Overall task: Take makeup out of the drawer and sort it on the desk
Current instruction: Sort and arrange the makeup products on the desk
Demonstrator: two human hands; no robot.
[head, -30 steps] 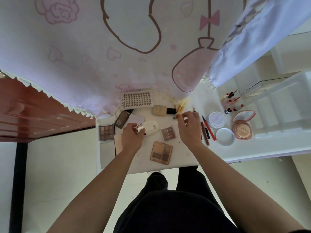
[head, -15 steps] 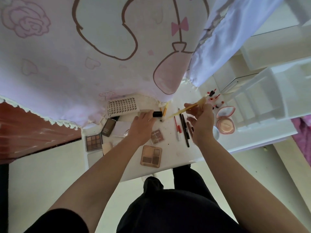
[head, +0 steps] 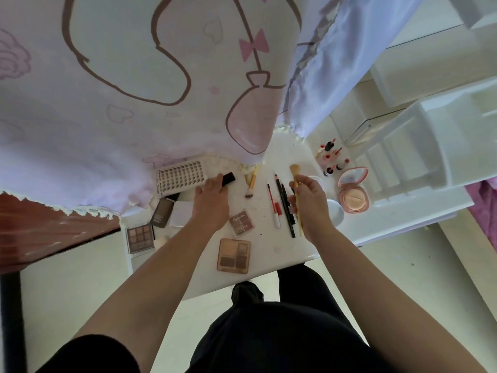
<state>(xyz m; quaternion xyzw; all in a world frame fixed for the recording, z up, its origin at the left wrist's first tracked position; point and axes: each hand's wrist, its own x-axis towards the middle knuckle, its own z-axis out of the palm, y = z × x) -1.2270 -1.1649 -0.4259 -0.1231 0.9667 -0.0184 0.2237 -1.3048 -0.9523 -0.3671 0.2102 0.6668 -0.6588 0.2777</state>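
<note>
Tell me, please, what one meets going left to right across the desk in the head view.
Nine-pan palette → left hand gripping the black-capped bottle → red-and-white pen → long black pencil → right hand holding the yellow brush → open pink compact.

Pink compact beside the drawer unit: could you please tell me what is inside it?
The open pink compact shows a mirror in its lid and a peach puff in its base. Whatever lies under the puff is covered.

Glossy white desk [head: 269,261], printed cloth curtain [head: 134,76], reddish wood tabletop [head: 40,235], clear plastic organizer [head: 419,146].
</note>
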